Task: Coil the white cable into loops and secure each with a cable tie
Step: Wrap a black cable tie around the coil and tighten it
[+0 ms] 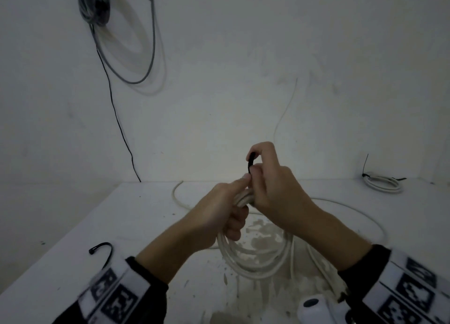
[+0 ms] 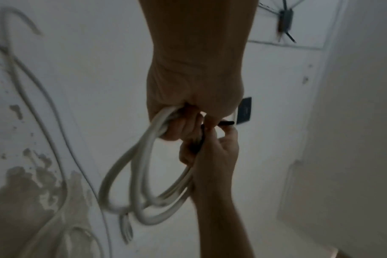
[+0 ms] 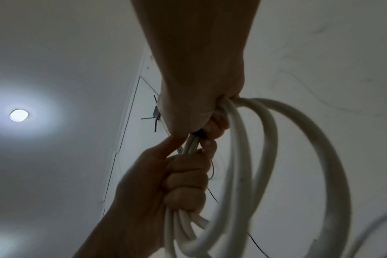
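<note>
Both hands hide cable tie (image 1: 250, 162) (tail shows).

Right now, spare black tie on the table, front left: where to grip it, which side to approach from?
Judging by the head view, take the spare cable tie at the top of its arch, pinching across the thin strap from above. It lies flat on the table in an open hook, apart from the white cable coil. Both the left hand and the right hand are occupied.

Bare unfinished room under wiring work: paint-spattered white surface (image 1: 121, 226), cable bundles (grey) hung on plain wall (image 1: 93, 4).
</note>
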Demonstrator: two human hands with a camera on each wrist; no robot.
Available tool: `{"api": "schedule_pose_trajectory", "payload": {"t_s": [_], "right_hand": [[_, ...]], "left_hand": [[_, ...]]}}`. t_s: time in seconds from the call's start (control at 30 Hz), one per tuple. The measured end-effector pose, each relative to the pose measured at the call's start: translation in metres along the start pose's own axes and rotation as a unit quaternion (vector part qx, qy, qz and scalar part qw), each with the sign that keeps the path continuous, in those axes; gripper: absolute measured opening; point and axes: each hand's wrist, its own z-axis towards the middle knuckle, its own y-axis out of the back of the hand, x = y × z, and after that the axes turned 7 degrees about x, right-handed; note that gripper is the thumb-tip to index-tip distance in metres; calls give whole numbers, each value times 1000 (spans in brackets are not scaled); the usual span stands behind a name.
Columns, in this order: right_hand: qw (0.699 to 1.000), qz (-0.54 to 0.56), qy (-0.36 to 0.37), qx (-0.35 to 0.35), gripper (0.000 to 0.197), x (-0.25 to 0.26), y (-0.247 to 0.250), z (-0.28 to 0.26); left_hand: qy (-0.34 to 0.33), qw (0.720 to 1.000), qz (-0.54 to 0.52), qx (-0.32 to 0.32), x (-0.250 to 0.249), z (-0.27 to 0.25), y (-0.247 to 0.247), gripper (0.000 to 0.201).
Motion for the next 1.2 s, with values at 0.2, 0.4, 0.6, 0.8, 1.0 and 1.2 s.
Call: {"api": "schedule_pose_trajectory", "payload": {"t_s": [0.2, 0.4, 0.6, 0.8, 1.0, 1.2], "right_hand": [[980, 180, -85, -30, 10, 0, 8, 3], [984, 130, -120, -24, 4, -6, 16, 5], [978, 150, -123, -74, 5, -7, 22, 6], [959, 218, -142, -115, 7, -8, 23, 8], [933, 236, -189, -195, 13, -13, 22, 21], [918, 264, -229, -185, 9, -18, 14, 27]], "left_hand": [[-94, 980, 111, -135, 7, 4, -5, 38], [-120, 977, 81, -156, 7, 7, -2, 26], [-129, 977, 53, -159, 8, 7, -4, 21], [-149, 976, 61, -145, 4, 7, -5, 18], [-163, 971, 88, -151, 3, 10, -8, 17], [-168, 962, 133, -170, 7, 13, -3, 19]]}}
